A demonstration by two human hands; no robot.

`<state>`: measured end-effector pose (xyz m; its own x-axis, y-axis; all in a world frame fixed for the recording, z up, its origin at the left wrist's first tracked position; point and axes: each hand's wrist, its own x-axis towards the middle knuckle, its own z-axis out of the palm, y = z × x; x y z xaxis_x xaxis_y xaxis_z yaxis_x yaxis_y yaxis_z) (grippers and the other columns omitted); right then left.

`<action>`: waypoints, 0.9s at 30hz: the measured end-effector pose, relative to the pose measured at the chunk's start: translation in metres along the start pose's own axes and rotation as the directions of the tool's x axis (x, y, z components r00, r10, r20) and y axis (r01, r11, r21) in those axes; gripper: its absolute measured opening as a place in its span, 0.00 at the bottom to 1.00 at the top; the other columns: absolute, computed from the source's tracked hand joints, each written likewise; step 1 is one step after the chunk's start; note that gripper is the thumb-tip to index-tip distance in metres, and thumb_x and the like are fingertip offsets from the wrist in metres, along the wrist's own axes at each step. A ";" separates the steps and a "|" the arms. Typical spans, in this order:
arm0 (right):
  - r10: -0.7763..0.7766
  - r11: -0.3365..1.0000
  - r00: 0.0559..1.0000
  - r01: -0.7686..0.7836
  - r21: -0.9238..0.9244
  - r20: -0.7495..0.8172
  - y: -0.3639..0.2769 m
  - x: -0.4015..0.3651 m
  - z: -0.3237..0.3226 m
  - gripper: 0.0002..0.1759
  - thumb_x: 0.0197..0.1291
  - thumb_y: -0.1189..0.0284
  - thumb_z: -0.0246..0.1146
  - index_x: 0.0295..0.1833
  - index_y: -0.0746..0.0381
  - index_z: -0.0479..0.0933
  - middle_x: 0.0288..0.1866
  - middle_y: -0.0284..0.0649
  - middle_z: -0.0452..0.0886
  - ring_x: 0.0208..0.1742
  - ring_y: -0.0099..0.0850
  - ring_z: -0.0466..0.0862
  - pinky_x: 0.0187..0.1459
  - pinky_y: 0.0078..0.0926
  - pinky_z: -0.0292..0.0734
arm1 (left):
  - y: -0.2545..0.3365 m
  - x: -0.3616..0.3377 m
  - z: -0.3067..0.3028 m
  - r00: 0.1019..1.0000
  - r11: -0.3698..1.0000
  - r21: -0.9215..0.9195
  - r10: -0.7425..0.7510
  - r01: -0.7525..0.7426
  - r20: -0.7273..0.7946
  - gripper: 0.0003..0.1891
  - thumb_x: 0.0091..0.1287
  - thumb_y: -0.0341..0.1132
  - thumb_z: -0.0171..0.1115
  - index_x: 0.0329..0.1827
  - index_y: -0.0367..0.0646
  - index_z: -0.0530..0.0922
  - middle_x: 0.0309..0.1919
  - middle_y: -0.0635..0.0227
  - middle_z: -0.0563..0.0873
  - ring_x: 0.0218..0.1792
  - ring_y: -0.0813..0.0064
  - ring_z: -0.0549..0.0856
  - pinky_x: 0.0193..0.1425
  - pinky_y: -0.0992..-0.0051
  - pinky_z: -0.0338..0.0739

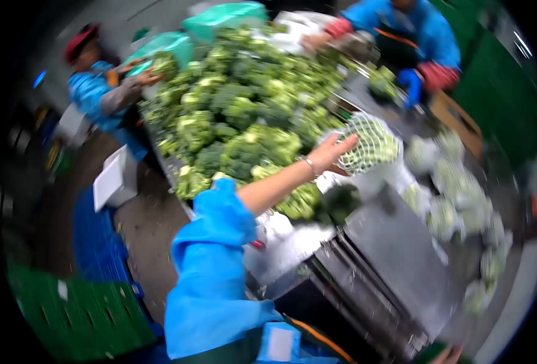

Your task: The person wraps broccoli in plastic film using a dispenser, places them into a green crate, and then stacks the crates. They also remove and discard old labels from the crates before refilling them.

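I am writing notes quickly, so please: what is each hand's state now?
Left hand: open, at the net-wrapped vegetable.
Right hand: blurred at frame edge, cannot tell.

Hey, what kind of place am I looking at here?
Probably a vegetable packing room. There's a big heap of broccoli, netted heads of vegetables grouped at the right, and a co-worker in blue across the heap.

The right hand, well below the left hand, is cut by the bottom edge. Netted heads beyond the left hand are blurred.
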<state>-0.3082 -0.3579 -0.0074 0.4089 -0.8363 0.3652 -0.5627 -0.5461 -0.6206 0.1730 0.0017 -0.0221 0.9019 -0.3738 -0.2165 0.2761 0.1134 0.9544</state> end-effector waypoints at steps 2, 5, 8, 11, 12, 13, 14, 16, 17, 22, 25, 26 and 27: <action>-0.001 0.869 0.985 -0.084 0.488 0.172 -0.047 -0.002 0.050 0.26 0.58 0.75 0.52 0.63 0.65 0.60 0.62 0.50 0.66 0.59 0.41 0.71 0.57 0.33 0.69 | -0.010 -0.032 0.057 0.977 0.994 -0.070 -0.070 0.086 0.204 0.40 0.56 0.61 0.58 0.61 0.40 0.58 0.52 0.61 0.75 0.48 0.70 0.80 0.46 0.67 0.80; -0.070 0.224 0.773 -0.604 0.765 0.631 -0.155 -0.020 0.112 0.33 0.64 0.58 0.50 0.71 0.51 0.47 0.70 0.39 0.55 0.67 0.39 0.60 0.58 0.55 0.62 | -0.018 -0.094 0.144 0.919 0.977 -0.086 -0.151 0.195 0.365 0.33 0.61 0.59 0.55 0.56 0.40 0.62 0.47 0.62 0.77 0.44 0.73 0.81 0.43 0.69 0.80; -0.014 0.385 0.811 -0.535 0.752 0.584 -0.154 0.014 0.115 0.36 0.62 0.57 0.55 0.69 0.63 0.52 0.63 0.38 0.65 0.63 0.28 0.64 0.60 0.26 0.61 | -0.051 -0.120 0.183 0.897 0.890 0.427 -0.050 -0.160 0.439 0.31 0.58 0.58 0.58 0.47 0.37 0.71 0.35 0.57 0.82 0.38 0.65 0.82 0.43 0.70 0.77; -0.034 0.768 0.575 -0.509 0.390 0.818 -0.109 0.054 0.105 0.40 0.58 0.52 0.58 0.68 0.64 0.55 0.63 0.40 0.65 0.62 0.27 0.65 0.62 0.26 0.58 | -0.070 -0.131 0.188 0.811 0.469 0.738 -0.074 -0.485 0.580 0.29 0.54 0.61 0.57 0.34 0.38 0.80 0.36 0.58 0.84 0.40 0.55 0.76 0.51 0.64 0.67; -0.121 0.778 0.645 -0.410 0.476 0.755 -0.101 0.054 0.105 0.40 0.58 0.51 0.59 0.68 0.65 0.55 0.64 0.42 0.64 0.63 0.28 0.64 0.62 0.26 0.57 | -0.069 -0.142 0.187 0.818 0.474 0.746 -0.085 -0.469 0.568 0.28 0.54 0.61 0.57 0.35 0.39 0.81 0.36 0.58 0.84 0.42 0.55 0.75 0.51 0.64 0.67; -0.215 0.775 0.696 -0.305 0.554 0.684 -0.096 0.052 0.106 0.41 0.57 0.51 0.59 0.67 0.66 0.56 0.64 0.44 0.64 0.64 0.29 0.64 0.63 0.26 0.57 | -0.066 -0.152 0.184 0.831 0.475 0.759 -0.097 -0.446 0.548 0.28 0.54 0.61 0.57 0.36 0.41 0.81 0.35 0.58 0.84 0.43 0.54 0.75 0.51 0.64 0.66; -0.164 0.883 0.852 -0.098 0.459 0.497 -0.085 0.049 0.096 0.42 0.57 0.52 0.60 0.67 0.67 0.55 0.65 0.48 0.62 0.65 0.33 0.63 0.63 0.27 0.57 | -0.074 -0.165 0.174 0.820 0.480 0.707 0.049 -0.519 0.570 0.25 0.54 0.59 0.58 0.37 0.44 0.81 0.37 0.60 0.83 0.43 0.56 0.75 0.51 0.64 0.65; -0.148 0.909 0.953 0.026 0.416 0.263 -0.063 0.039 0.053 0.35 0.55 0.56 0.63 0.62 0.67 0.63 0.58 0.51 0.72 0.61 0.36 0.68 0.60 0.29 0.63 | -0.071 -0.188 0.144 0.784 0.381 0.685 0.313 -0.621 0.536 0.20 0.55 0.52 0.62 0.40 0.44 0.80 0.39 0.61 0.81 0.45 0.59 0.74 0.51 0.62 0.63; -0.073 0.973 0.953 0.003 0.232 0.294 -0.057 0.024 0.018 0.23 0.53 0.58 0.64 0.48 0.64 0.75 0.43 0.47 0.80 0.55 0.37 0.74 0.51 0.29 0.69 | -0.062 -0.202 0.130 0.737 0.173 0.757 0.440 -0.630 0.513 0.19 0.55 0.50 0.63 0.41 0.45 0.79 0.38 0.62 0.78 0.44 0.60 0.73 0.50 0.61 0.61; -0.111 0.792 0.913 0.320 -0.520 0.392 -0.018 -0.063 0.017 0.21 0.50 0.52 0.62 0.23 0.59 0.78 0.28 0.42 0.75 0.37 0.41 0.72 0.45 0.42 0.59 | -0.093 -0.205 0.107 0.773 -0.227 0.869 0.397 -0.440 0.495 0.21 0.52 0.52 0.63 0.21 0.40 0.81 0.25 0.58 0.79 0.39 0.59 0.73 0.48 0.62 0.60; -0.072 0.944 0.914 0.191 -0.268 0.399 -0.011 -0.074 0.026 0.16 0.51 0.58 0.63 0.24 0.61 0.78 0.26 0.40 0.75 0.34 0.35 0.73 0.42 0.36 0.62 | -0.105 -0.194 0.118 0.769 0.007 0.835 0.396 -0.550 0.503 0.17 0.51 0.48 0.66 0.18 0.43 0.80 0.20 0.63 0.80 0.30 0.63 0.75 0.40 0.67 0.64; -0.036 0.980 0.913 0.111 -0.163 0.406 -0.011 -0.074 0.024 0.15 0.52 0.60 0.64 0.24 0.61 0.77 0.26 0.39 0.74 0.33 0.33 0.73 0.40 0.34 0.63 | -0.096 -0.197 0.115 0.875 0.245 0.847 0.248 -0.471 0.415 0.15 0.51 0.45 0.65 0.17 0.42 0.79 0.19 0.63 0.79 0.26 0.68 0.75 0.35 0.71 0.65; 0.119 0.978 0.882 -0.184 0.102 0.455 -0.011 -0.080 0.011 0.11 0.51 0.68 0.64 0.23 0.63 0.76 0.23 0.35 0.72 0.27 0.23 0.71 0.31 0.24 0.63 | -0.081 -0.201 0.109 0.936 0.455 0.823 0.073 -0.339 0.345 0.15 0.52 0.42 0.64 0.16 0.41 0.77 0.17 0.64 0.77 0.22 0.72 0.74 0.30 0.75 0.65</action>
<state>-0.3272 -0.2848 -0.0374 0.6210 -0.7809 -0.0677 -0.5524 -0.3748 -0.7446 -0.0664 -0.0324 -0.0338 0.7494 -0.6593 -0.0618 -0.4538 -0.5793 0.6771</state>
